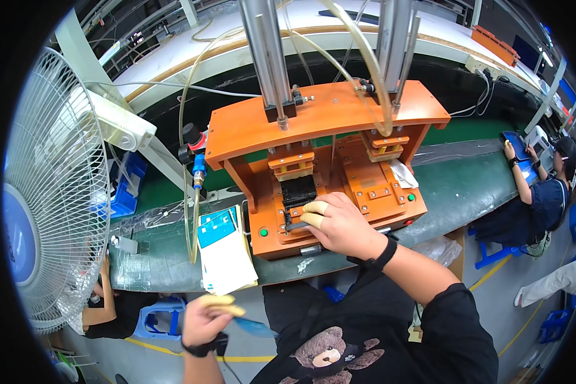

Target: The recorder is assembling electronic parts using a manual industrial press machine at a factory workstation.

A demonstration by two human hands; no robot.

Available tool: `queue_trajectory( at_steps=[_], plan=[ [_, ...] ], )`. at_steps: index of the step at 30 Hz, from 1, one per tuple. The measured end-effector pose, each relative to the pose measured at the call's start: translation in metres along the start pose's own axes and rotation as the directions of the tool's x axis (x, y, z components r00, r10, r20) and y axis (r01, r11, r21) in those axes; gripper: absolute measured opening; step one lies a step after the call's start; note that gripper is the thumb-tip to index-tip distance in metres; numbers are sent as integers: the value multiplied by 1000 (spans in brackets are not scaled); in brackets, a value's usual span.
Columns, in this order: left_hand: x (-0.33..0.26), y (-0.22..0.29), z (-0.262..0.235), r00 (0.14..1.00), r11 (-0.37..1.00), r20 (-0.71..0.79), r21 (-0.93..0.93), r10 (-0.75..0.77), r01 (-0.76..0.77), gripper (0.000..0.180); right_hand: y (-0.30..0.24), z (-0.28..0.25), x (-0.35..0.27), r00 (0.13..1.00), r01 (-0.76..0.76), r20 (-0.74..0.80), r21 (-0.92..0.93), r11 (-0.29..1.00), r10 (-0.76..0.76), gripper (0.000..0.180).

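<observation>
My right hand (344, 225), with yellow finger cots on its fingers, pinches a small dark grey bar (296, 226) at the front of the left-hand fixture. Behind its fingertips, a black part (299, 191) lies in that fixture, under a raised press head (291, 164). The fixture belongs to an orange two-station press (326, 123). Lower left, away from the press, my left hand (205, 323) also wears yellow finger cots. It is closed on a thin blue strip (255, 328) that points toward my shirt; motion blurs it somewhat.
White sheets (229, 267) with a blue card (217, 228) lie left of the press on the green bench (457, 192). A fan (57, 192) stands far left. Air hoses (194, 221) hang beside the press. A co-worker (544, 192) sits at right; another person's arm (102, 307) shows left.
</observation>
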State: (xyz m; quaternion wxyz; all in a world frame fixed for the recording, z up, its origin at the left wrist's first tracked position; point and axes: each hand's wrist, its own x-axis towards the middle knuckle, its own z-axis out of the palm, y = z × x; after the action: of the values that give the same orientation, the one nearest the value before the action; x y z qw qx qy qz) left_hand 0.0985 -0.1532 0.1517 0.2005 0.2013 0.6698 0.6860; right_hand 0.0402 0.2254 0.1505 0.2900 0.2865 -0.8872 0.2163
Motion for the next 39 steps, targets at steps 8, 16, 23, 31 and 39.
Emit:
queue_trajectory(
  at_steps=[8, 16, 23, 31, 39],
  plan=[
    [184, -23, 38, 986, 932, -5, 326, 169, -158, 29, -10, -122, -40, 851, -336, -186, 527, 781, 491, 15],
    [278, -1, 49, 995, 670, 11, 739, 97, -74, 39, 80, -170, -267, 79, 362, -217, 916, 175, 973, 25],
    [296, 0, 46, 988, 384, 44, 918, 145, -97, 34, 242, -91, -353, -93, 304, -130, 940, 152, 987, 26],
    [304, -11, 40, 1000, 276, -29, 961, 12, 25, 38, 354, -44, -198, -30, -196, 399, 897, -397, 916, 51],
    [333, -48, 2, 999, 444, -46, 895, 2, 41, 48, 334, -60, -150, 184, -636, 177, 771, -20, 967, 34]
  ],
)
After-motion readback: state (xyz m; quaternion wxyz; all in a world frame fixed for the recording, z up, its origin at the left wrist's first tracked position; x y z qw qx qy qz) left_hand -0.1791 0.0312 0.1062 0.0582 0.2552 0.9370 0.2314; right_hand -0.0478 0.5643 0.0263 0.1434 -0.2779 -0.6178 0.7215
